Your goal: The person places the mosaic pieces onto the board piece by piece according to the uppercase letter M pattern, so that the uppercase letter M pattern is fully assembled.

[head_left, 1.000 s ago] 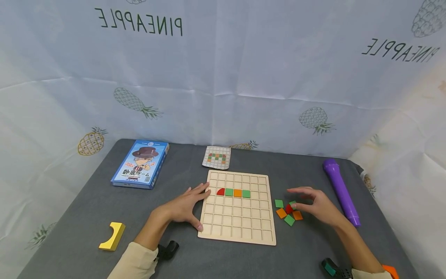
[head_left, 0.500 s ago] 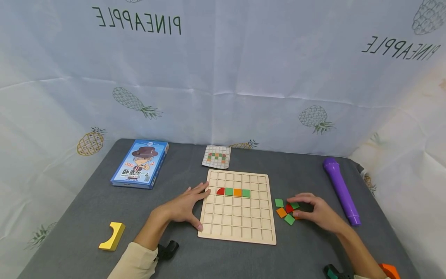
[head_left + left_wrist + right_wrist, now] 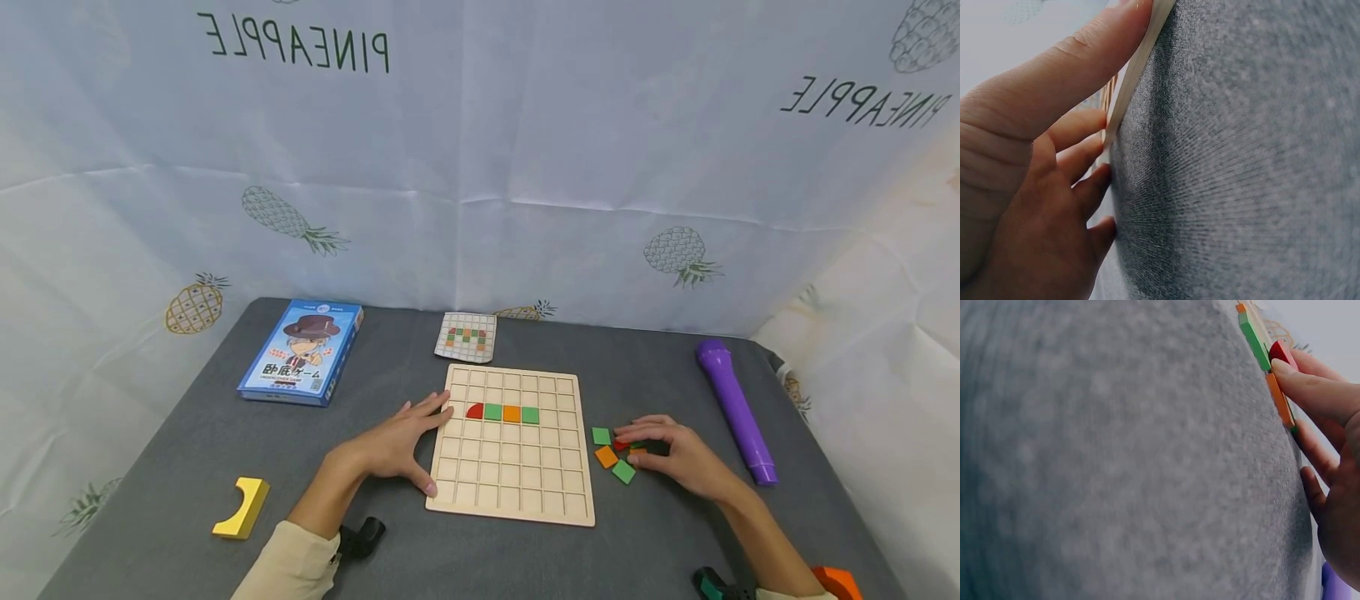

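My left hand [image 3: 392, 443] rests along the left edge of a square wooden grid board [image 3: 517, 475], fingers spread and thumb at its near corner. On the board lies a row of tiles: a red quarter-round tile [image 3: 476, 412], a green tile [image 3: 492, 412], an orange tile [image 3: 512, 414] and another green tile [image 3: 530, 416]. Right of the board, my right hand [image 3: 678, 454] is over a small group of loose tiles. In the right wrist view, its thumb and forefinger pinch a tilted red tile [image 3: 1280, 351] above green and orange tiles. The fingers partly cover the group.
A pattern card [image 3: 467, 337] lies behind the board. A blue game box [image 3: 303, 354] sits at the back left, and a yellow arch block [image 3: 243, 508] at the front left. To the right are a purple microphone-shaped stick [image 3: 735, 412] and an orange block [image 3: 838, 582].
My right hand has come down onto the loose tiles, and its thumb and fingers have closed in on the red one. The left hand stays on the board's edge.
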Available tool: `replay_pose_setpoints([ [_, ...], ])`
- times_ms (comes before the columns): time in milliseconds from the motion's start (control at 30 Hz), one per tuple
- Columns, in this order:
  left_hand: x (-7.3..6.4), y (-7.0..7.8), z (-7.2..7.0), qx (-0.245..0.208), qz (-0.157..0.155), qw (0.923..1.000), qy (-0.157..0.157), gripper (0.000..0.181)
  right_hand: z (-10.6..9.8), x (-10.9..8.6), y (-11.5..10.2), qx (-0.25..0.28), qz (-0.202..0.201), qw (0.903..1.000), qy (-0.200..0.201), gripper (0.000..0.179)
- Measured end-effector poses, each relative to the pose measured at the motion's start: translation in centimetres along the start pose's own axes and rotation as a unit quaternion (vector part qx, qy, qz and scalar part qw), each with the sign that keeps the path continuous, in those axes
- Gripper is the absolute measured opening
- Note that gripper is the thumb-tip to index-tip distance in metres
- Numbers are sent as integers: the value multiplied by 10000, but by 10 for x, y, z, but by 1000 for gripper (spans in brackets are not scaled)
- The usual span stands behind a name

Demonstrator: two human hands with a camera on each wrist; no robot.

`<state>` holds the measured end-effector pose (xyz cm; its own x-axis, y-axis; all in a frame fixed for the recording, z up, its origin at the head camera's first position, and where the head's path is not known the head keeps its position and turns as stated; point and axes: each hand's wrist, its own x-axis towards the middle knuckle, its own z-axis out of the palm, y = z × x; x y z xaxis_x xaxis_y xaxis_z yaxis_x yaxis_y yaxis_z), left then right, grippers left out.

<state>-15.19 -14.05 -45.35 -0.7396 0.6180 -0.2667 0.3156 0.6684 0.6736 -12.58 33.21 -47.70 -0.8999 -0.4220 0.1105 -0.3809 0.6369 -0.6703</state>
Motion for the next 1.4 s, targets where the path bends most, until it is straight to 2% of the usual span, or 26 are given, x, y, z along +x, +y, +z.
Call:
replay_pose_setpoints([
  [500, 0, 1, -1, 4, -15, 10000, -1, 117, 2, 4, 1, -6, -152, 9998, 139, 21],
  [733, -1, 3, -3, -30, -17, 10000, -29, 117, -1, 4, 0, 130, 93, 9997, 181, 20],
  [933, -1, 4, -3, -20, -37, 10000, -62, 117, -3, 6, -4, 222, 125, 9993, 281, 18],
  [1167, -1, 3, -2, -33, 4, 10000, -48, 117, -6, 9, -12, 455, -75, 9981, 402, 16],
  [1400, -1, 2, -2, 4, -20, 10000, -67, 117, -5, 14, -16, 589, -237, 9974, 339, 17],
])
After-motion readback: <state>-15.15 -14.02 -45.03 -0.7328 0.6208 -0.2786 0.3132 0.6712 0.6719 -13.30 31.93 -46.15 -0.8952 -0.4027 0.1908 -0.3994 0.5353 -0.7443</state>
